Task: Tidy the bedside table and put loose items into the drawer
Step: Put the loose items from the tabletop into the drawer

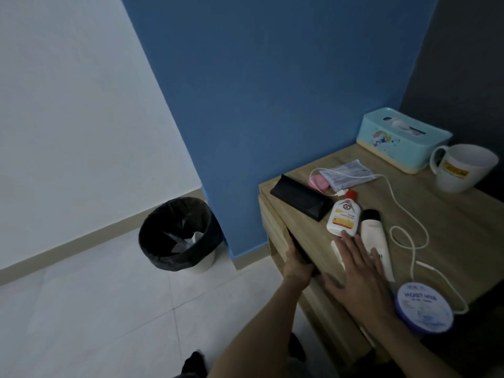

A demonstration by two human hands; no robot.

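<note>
The right hand (362, 279) lies flat on the bench (450, 241) with its fingers spread and pointing away from the person, holding nothing. Just beyond its fingertips is the white bottle (343, 218), red cap at the far end, with its long axis roughly in line with the fingers. The middle fingertip looks to be touching the bottle's near end, though the dim light makes that hard to be sure of. To the right of the bottle the white tube (375, 238) lies almost parallel, black cap away from the hand and its near end beside the fingers. A thin white stick (336, 249) is partly hidden under the index finger.

The left hand (296, 268) is lower and to the left of the right one. Its fingers are curled over the top lip of the drawer (274, 227), which is open by no more than a dark slit.

The right hand is plainly the nearer to both bottle and tube, and a short reach forward would close on either. Dropping them in means carrying them leftward past the bench edge, toward the left hand, once the drawer is drawn out further
</note>
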